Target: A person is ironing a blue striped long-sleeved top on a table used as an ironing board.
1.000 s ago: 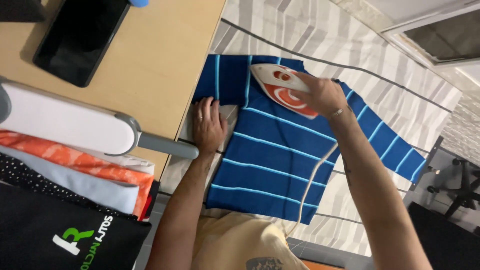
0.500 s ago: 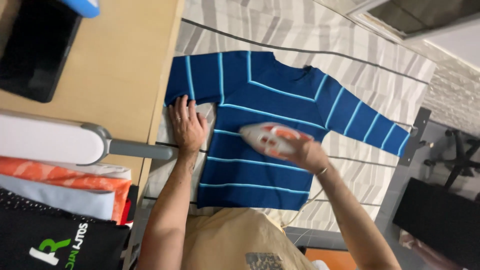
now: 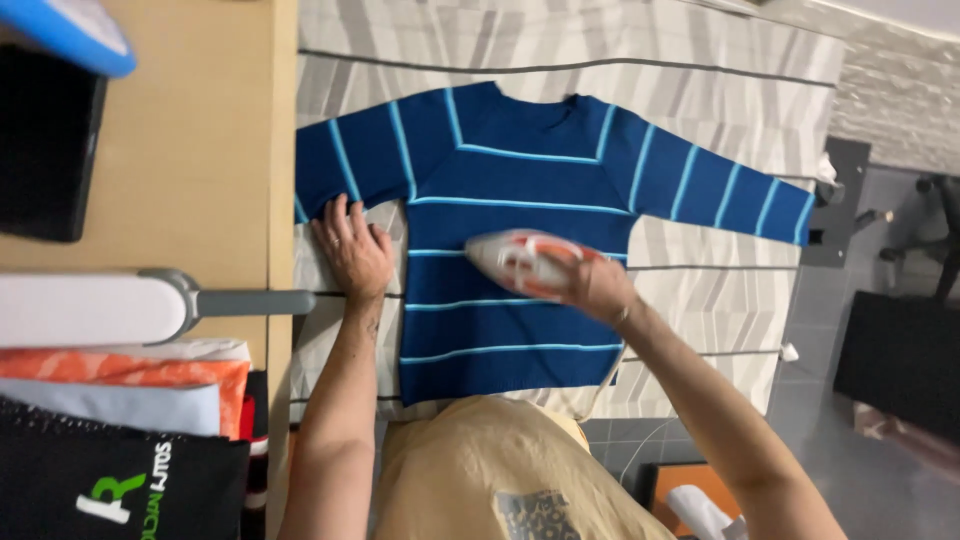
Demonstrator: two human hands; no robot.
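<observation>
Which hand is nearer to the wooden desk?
Left. The left hand lies flat on the blue striped sweater beside the wooden desk; the right hand grips the iron mid-sweater, farther away.

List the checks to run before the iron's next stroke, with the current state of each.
1. Right hand grips the iron: ok.
2. Iron sits on the striped blue sweater, mid-body: ok.
3. Left hand lies flat by the sweater's edge below the sleeve, apart from the iron: ok.
4. Sweater spread flat on the grey patterned cover: ok.
5. Cord free of the iron's path: cannot tell.
6. Iron's heat setting: cannot tell.
</observation>
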